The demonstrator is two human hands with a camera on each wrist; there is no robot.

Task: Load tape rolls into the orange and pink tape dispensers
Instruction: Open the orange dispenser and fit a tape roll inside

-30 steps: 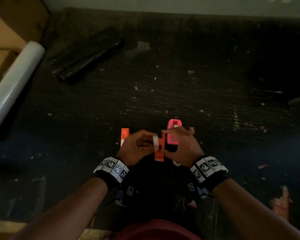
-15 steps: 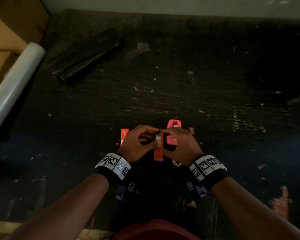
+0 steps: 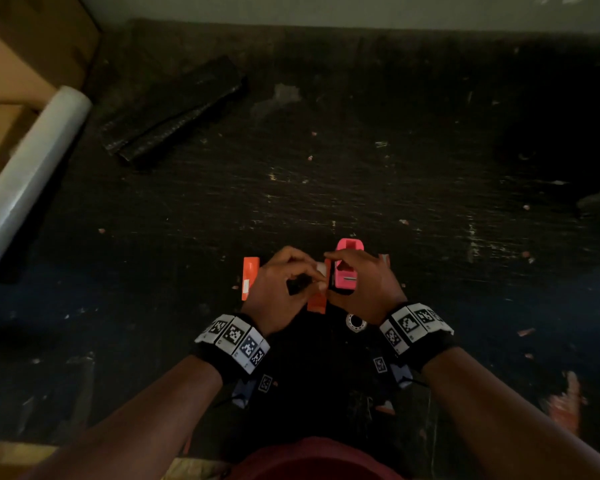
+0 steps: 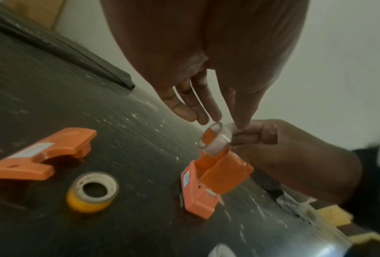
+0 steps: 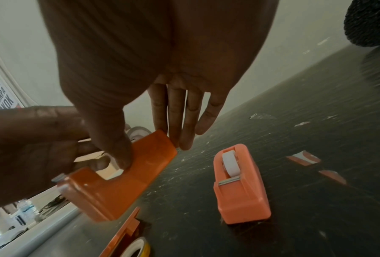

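Both hands work on the orange tape dispenser above the dark surface.

The right hand has its grip around the orange dispenser, thumb and fingers grasping its body. The left hand pinches a clear tape roll at the open top. The pink dispenser, with white tape inside, stands on the surface just beside. A yellow tape roll lies near.
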